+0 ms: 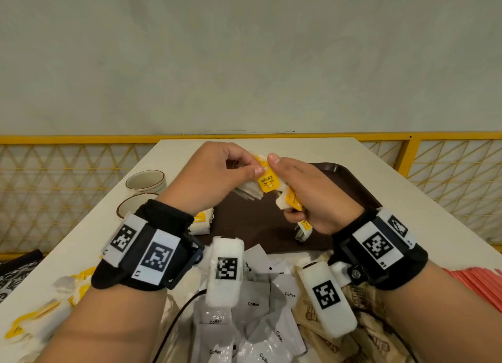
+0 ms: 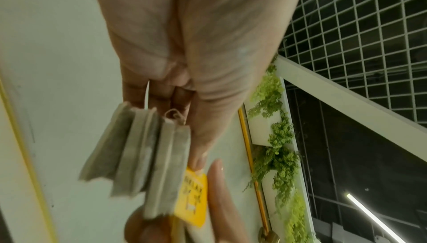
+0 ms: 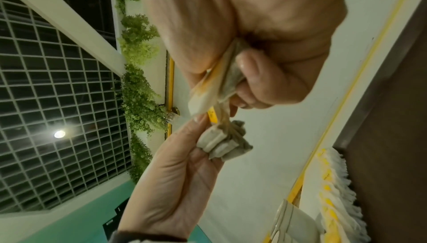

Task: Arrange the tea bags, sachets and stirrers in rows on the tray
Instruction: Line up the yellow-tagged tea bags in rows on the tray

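Coffee sachets lie heaped at six o'clock while, above the tray at twelve, my left hand pinches a fanned stack of tea bags and my right hand grips more, probably to untangle their strings before laying rows.

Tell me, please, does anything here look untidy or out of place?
Yes. The coffee sachets lie in a loose overlapping heap off the tray, not in rows. Both hands pinch tea bags in a fanned bunch above it.
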Demonstrator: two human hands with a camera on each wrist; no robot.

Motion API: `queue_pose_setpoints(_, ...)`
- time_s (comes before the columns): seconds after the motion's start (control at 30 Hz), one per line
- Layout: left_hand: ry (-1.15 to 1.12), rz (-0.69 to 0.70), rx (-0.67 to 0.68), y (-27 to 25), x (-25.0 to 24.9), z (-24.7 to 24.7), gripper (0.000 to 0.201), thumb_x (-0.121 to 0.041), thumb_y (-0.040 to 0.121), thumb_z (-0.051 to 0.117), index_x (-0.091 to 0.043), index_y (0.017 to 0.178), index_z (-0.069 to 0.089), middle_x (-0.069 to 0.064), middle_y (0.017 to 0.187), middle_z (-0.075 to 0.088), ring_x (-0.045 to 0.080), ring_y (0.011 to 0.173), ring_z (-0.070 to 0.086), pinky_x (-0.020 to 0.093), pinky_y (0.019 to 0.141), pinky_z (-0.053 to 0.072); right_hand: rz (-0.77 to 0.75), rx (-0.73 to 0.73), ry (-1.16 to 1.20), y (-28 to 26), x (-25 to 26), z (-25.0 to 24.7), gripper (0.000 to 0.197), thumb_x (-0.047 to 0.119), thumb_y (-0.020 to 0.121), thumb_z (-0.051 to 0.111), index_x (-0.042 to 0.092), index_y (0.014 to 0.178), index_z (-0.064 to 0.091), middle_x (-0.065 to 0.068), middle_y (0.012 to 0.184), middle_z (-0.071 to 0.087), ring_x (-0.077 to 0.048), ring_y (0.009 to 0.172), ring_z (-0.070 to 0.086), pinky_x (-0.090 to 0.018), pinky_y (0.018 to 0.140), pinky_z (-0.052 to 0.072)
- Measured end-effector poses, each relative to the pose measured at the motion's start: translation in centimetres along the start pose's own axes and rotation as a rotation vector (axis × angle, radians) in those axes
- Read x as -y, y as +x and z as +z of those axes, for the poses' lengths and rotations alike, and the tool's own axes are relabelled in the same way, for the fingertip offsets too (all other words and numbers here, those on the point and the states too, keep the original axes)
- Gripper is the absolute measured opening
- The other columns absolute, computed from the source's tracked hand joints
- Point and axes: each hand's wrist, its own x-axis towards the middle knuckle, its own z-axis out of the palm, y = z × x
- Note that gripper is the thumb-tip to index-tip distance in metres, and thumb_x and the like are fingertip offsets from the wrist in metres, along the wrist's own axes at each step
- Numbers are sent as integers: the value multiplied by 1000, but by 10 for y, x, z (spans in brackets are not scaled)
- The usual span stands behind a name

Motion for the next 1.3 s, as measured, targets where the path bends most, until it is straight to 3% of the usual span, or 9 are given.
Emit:
queue_pose_setpoints(0.1,-30,-4,23,0,1,-9,6,-24,82,73,-21,77,74,0,79,73,21,79,69,49,85,53,15,22,48,1,0,0,36,47,91,52,12,83,55,0,65,40,-8,45,41,-18,40,22)
queue_pose_setpoints(0.23,-74,7,-10,-1,0,-16,11,-23,83,71,-28,73,74,-5,77,71,13,75,63,39,80,50,77,-39,142,3,3,-5,33,39,91,55,6,94,56,-5,68,46,-12,47,44,-16,34,27)
queue_pose_setpoints(0.4,-79,-4,-23,-2,-2,-17,14,-19,83,70,-26,70,73,-6,74,71,11,70,62,31,73,49,154,-62,264,6,1,-10,16,20,92,59,7,83,54,-8,73,49,-8,41,41,-13,30,23)
queue_pose_setpoints(0.57,65,-12,-21,-1,1,-19,8,-21,83,70,-20,75,73,-1,75,70,11,69,63,40,75,53,-10,-174,76,8,3,-20,9,4,91,59,8,88,66,-13,76,57,-12,43,38,-16,36,25)
queue_pose_setpoints(0.77,134,-31,-16,0,3,-10,12,-23,84,70,-25,73,71,-3,80,69,13,78,65,45,81,54,-75,-114,38,4,10,-22,14,15,92,59,5,97,68,-4,63,55,-7,41,40,-17,35,28)
queue_pose_setpoints(0.9,112,-10,-27,0,1,-3,8,-22,83,72,-23,75,72,-3,79,69,17,79,66,47,82,54,-200,-73,-287,-1,9,-14,15,15,83,71,5,94,72,-15,72,63,-11,58,54,-14,51,43)
queue_pose_setpoints(1.07,74,18,-50,1,3,2,15,-14,86,67,-28,81,72,-13,89,69,3,84,63,28,82,52,-283,-152,-519,1,9,-20,9,19,83,72,11,79,70,2,72,62,-3,66,55,-20,67,44)
queue_pose_setpoints(1.2,76,46,-116,3,6,3,29,-4,86,64,-31,76,68,-13,84,68,-1,75,60,16,72,47,-119,23,-116,-7,23,-26,9,17,76,70,11,75,63,2,59,55,-5,42,44,-18,38,33)
queue_pose_setpoints(1.3,8,49,-102,2,4,7,26,0,81,66,-24,74,61,-1,72,61,8,65,52,20,63,43,-84,95,67,-9,25,-22,8,18,71,69,13,74,64,-1,58,55,-7,38,40,-16,35,28)
